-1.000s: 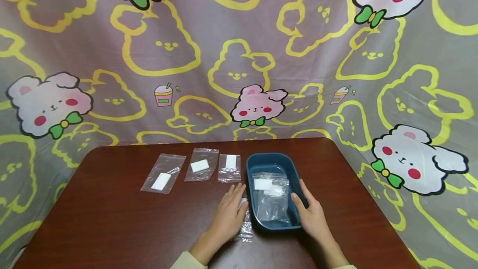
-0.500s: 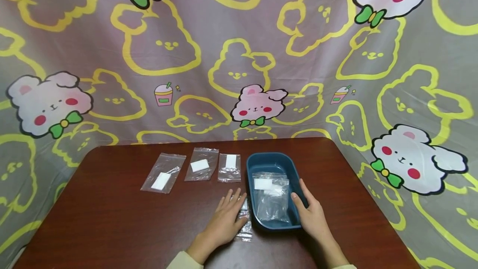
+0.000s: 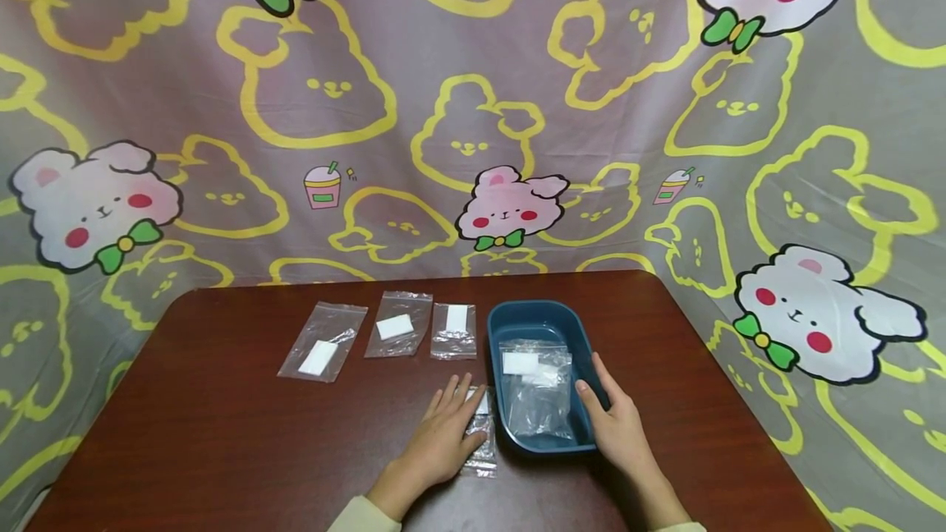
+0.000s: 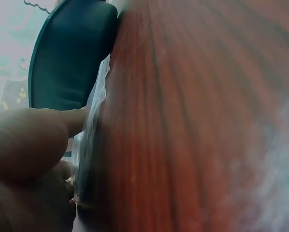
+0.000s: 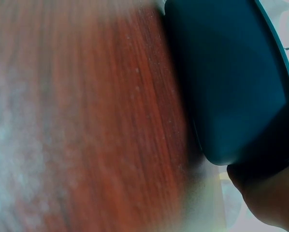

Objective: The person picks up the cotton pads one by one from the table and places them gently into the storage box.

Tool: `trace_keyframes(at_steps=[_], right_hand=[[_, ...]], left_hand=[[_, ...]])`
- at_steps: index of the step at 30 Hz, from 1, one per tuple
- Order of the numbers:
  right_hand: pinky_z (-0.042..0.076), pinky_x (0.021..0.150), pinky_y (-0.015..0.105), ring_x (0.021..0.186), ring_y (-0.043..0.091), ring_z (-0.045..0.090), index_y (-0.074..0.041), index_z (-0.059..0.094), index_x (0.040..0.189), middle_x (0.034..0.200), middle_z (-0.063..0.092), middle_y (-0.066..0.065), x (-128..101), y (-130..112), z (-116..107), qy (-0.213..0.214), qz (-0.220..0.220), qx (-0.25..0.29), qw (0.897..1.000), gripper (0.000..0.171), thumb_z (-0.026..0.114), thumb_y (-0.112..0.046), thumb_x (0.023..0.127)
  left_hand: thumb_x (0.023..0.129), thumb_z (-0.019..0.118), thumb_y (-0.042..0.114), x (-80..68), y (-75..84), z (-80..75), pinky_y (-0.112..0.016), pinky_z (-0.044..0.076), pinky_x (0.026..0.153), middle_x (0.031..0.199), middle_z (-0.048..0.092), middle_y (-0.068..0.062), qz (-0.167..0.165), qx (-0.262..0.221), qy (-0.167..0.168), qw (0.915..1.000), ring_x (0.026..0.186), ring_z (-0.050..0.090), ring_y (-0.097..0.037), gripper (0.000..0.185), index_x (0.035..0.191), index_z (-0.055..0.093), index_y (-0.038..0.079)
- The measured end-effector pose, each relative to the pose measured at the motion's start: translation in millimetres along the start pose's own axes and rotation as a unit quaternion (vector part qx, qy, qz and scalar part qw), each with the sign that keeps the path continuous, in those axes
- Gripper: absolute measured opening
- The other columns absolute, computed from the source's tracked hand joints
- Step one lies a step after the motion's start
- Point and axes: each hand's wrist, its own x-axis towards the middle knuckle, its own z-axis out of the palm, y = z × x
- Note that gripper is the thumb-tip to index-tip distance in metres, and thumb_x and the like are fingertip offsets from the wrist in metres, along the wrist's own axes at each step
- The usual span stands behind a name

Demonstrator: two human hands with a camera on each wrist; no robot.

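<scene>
Head view shows your left hand (image 3: 443, 433) lying flat, fingers straight and spread, pressing a small clear bag (image 3: 480, 432) onto the table (image 3: 222, 433) just left of the blue tray (image 3: 497, 368). The bag pokes out from under your fingers, its white insert partly covered, and its edge sits beside the tray wall without clearly touching it. In the left wrist view your thumb lies along the crinkled plastic (image 4: 89, 145), with the tray's dark wall (image 4: 72, 58) close behind.

Your right hand (image 3: 617, 425) holds the tray's right rim: the thumb hooks over the inside edge, while the fingers run down the outer wall and are hard to see. The right wrist view shows only the tray's outer wall (image 5: 231, 87) and part of your hand, blurred.

One clear bag (image 3: 538, 388) with a white piece already lies in the tray. Three more bags (image 3: 323, 341) (image 3: 399, 324) (image 3: 454, 331) lie in a row farther back on the table, well apart from your hands.

You seem to be between flattening this bag and moving it. The next move, as I judge it, calls for pinching the thin plastic off the wood and lifting it over the rim while your right hand steadies the tray.
</scene>
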Motion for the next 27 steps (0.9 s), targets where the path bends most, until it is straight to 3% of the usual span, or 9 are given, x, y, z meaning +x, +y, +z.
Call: trace_keyframes(at_steps=[13, 27], right_hand=[[0.028, 0.115, 0.059, 0.144, 0.035, 0.034, -0.006, 0.033, 0.157, 0.158, 0.037, 0.013, -0.4, 0.8, 0.2, 0.002, -0.004, -0.002, 1.000, 0.065, 0.056, -0.036, 0.104], [0.028, 0.115, 0.060, 0.143, 0.035, 0.035, -0.008, 0.032, 0.157, 0.158, 0.037, 0.014, -0.1, 2.0, 0.3, 0.002, -0.004, 0.003, 1.000, 0.066, 0.056, -0.038, 0.104]], left_hand=[[0.100, 0.060, 0.020, -2.3, 0.9, 1.2, -0.057, 0.025, 0.117, 0.155, 0.036, -0.028, 0.011, 0.011, 0.018, 0.9997, 0.145, 0.029, -0.044, 0.053, 0.148, 0.048, 0.001], [0.096, 0.056, 0.001, -4.0, 2.3, 2.2, -0.056, 0.027, 0.117, 0.154, 0.038, -0.027, 0.007, 0.016, 0.026, 0.9995, 0.144, 0.032, -0.043, 0.050, 0.146, 0.050, 0.000]])
